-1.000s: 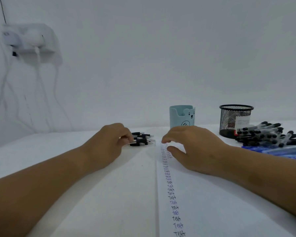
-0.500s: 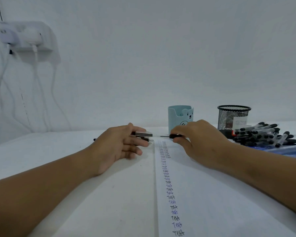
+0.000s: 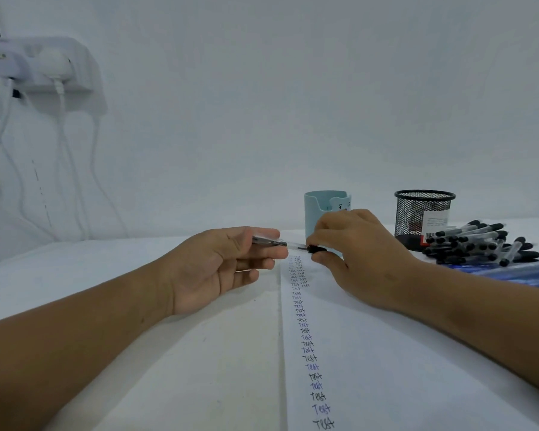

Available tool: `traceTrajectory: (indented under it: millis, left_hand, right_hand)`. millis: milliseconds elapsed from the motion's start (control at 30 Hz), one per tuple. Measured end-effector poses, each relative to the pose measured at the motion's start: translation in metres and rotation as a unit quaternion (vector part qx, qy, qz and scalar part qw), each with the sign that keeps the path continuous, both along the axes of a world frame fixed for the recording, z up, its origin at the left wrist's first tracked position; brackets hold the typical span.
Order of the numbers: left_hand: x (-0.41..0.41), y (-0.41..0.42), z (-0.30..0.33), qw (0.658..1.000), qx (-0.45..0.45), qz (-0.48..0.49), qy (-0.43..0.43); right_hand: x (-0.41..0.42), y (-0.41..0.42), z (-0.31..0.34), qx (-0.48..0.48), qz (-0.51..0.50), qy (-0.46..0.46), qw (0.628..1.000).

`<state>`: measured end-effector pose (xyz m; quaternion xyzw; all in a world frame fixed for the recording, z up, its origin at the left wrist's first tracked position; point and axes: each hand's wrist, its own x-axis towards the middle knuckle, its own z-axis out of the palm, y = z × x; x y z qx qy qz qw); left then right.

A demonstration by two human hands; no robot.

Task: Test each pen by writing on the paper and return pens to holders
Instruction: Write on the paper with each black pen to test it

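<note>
The left hand (image 3: 218, 269) pinches the clear barrel of a pen (image 3: 269, 241) while the right hand (image 3: 355, 253) pinches its black cap (image 3: 316, 249), both grips meeting just above the far end of the paper (image 3: 355, 353) on the worktop (image 3: 137, 306). To uncap cleanly, the person should pull straight along the pen's axis, keeping the barrel grip firm. Below the grips runs the column of written words (image 3: 305, 337); behind the cap grip stands the blue holder (image 3: 318, 209).

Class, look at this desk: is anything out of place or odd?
Yes. The pens lie in a loose pile on the table beside the black mesh holder instead of standing in it. Nothing looks spilled or damaged.
</note>
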<state>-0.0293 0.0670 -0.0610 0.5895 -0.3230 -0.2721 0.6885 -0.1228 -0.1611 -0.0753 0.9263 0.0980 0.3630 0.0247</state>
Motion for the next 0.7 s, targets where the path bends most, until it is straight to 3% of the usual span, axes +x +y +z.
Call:
traceTrajectory:
  millis: [100,233,333,433,500,600,700]
  left_hand:
    - [-0.002,-0.002,0.001,1.0,-0.013,0.015,0.003]
    - [-0.003,-0.005,0.0,0.997,0.006,0.06,-0.038]
    - [-0.004,-0.006,-0.009,0.965,0.119,0.108,-0.209]
    - [-0.003,-0.006,-0.018,0.873,0.261,0.08,-0.405]
    - [-0.004,-0.007,-0.019,0.844,0.298,0.065,-0.442]
    - [-0.006,-0.009,-0.018,0.85,0.297,0.078,-0.428]
    - [-0.003,-0.01,-0.02,0.847,0.295,0.072,-0.436]
  right_hand:
    - [0.0,0.003,0.002,0.001,-0.02,-0.001,1.0]
    - [0.002,0.008,0.002,0.139,-0.025,0.032,0.989]
    - [0.005,0.013,0.001,0.342,0.052,0.071,0.936]
    - [0.004,0.018,0.003,0.492,0.1,0.155,0.851]
    - [0.004,0.02,0.005,0.525,0.097,0.188,0.824]
    - [0.003,0.019,0.007,0.542,0.093,0.226,0.804]
    - [0.004,0.019,0.007,0.521,0.09,0.245,0.813]
